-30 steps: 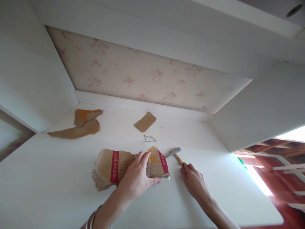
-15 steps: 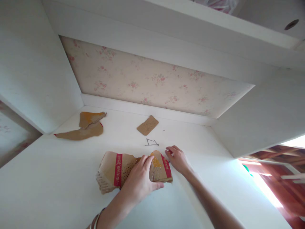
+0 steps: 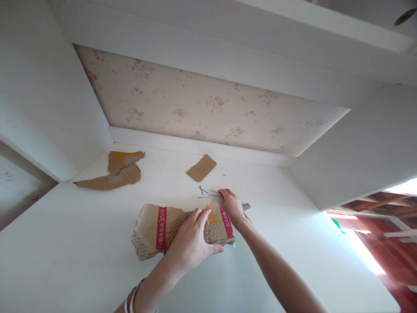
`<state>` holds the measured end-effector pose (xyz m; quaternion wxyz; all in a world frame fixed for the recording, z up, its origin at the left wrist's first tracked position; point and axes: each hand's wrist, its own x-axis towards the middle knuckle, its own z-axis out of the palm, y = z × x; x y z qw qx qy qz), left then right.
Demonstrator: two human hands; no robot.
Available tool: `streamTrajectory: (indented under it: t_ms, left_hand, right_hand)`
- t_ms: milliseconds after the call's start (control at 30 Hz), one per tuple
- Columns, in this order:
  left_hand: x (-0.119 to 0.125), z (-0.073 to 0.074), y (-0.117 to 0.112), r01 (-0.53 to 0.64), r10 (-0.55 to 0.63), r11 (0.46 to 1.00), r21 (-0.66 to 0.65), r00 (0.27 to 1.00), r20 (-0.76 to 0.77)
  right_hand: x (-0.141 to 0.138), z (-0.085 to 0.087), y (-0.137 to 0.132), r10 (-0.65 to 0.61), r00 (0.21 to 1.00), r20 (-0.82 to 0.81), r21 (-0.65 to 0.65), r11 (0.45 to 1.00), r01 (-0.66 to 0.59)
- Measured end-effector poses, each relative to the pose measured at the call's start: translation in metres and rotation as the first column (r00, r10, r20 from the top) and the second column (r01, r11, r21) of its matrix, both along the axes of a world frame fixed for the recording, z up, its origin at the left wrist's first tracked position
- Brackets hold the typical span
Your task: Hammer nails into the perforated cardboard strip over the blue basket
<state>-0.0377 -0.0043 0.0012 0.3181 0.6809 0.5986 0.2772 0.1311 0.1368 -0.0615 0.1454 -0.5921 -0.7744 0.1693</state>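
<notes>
Left hand (image 3: 191, 240) grips cardboard (image 3: 171, 224) beneath it, right hand (image 3: 232, 207) possibly pinching a nail (image 3: 213, 195) beyond the far edge.

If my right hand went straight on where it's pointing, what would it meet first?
Most likely the nails just ahead; I can't tell whether your right hand is touching one.

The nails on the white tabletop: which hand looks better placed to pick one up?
Probably the right. The right hand is beside the nails, its fingertips near their right end. The left hand rests on the printed cardboard, on the nearer side of the nails.
</notes>
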Motion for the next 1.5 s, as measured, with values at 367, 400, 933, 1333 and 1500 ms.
streamTrajectory:
  t_ms: [367,400,933,1333,1500]
  left_hand:
    - [0.001,-0.005,0.001,0.009,-0.008,1.000,0.027,1.000,-0.024]
    - [0.001,-0.006,0.001,0.007,-0.006,0.999,0.031,1.000,-0.025]
    - [-0.001,-0.004,-0.001,0.041,-0.039,0.998,0.053,0.999,-0.034]
    - [0.000,0.000,0.000,0.068,-0.064,0.991,0.118,0.997,-0.032]
    - [-0.001,-0.002,0.000,0.073,-0.072,0.988,0.134,0.997,-0.017]
  right_hand:
    - [0.034,0.028,-0.049,-0.204,0.780,-0.592,-0.128,0.979,0.159]
    - [0.036,0.033,-0.058,-0.208,0.745,-0.634,-0.155,0.978,0.141]
    - [0.025,0.071,-0.118,0.085,0.672,-0.736,0.048,0.996,-0.073]
    - [0.011,0.059,-0.113,0.034,0.750,-0.661,-0.009,0.999,-0.053]
    - [0.007,0.058,-0.112,0.044,0.763,-0.645,-0.013,0.998,-0.069]
